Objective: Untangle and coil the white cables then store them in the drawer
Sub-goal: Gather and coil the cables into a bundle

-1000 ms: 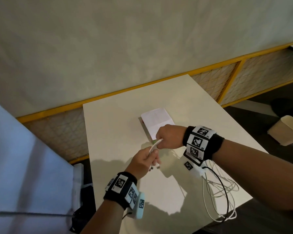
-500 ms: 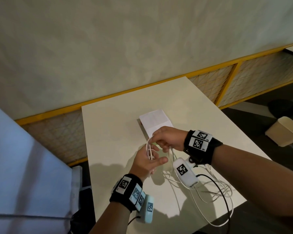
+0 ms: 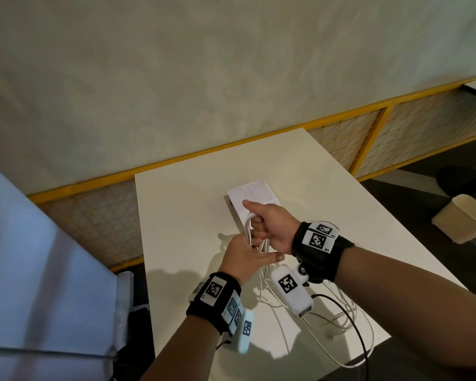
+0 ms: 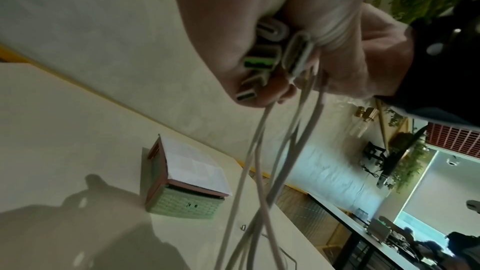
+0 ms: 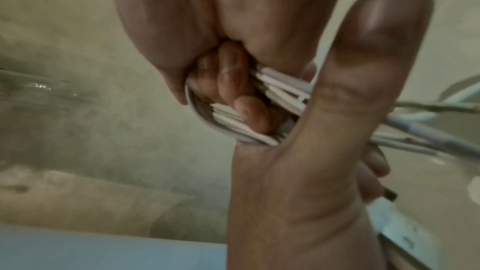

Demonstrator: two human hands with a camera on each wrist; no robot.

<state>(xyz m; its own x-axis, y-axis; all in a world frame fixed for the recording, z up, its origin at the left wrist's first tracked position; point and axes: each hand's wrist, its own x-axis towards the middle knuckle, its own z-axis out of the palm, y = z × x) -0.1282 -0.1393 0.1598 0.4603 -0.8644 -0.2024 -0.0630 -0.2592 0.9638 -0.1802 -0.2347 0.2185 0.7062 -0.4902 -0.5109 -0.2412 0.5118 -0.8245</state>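
Observation:
Over the middle of the white table both hands hold the white cables. My right hand has its fingers curled through a bunch of cable loops, thumb stuck out. Just below it, my left hand clamps several plugs and strands against its palm. The loose cable lengths hang down and trail in a tangle to the table's near right edge. The small drawer box, green-fronted with a pink frame and white top, stands shut just beyond the hands.
A yellow-framed mesh rail runs behind the table under a plain wall. A beige bin stands on the floor to the right. A pale panel rises on the left. A black camera lead crosses the loose cables.
My right hand has turned over and taken cable loops round its fingers where it only pinched a strand before. The left hand shifted under it, and more loose cable has been drawn up.

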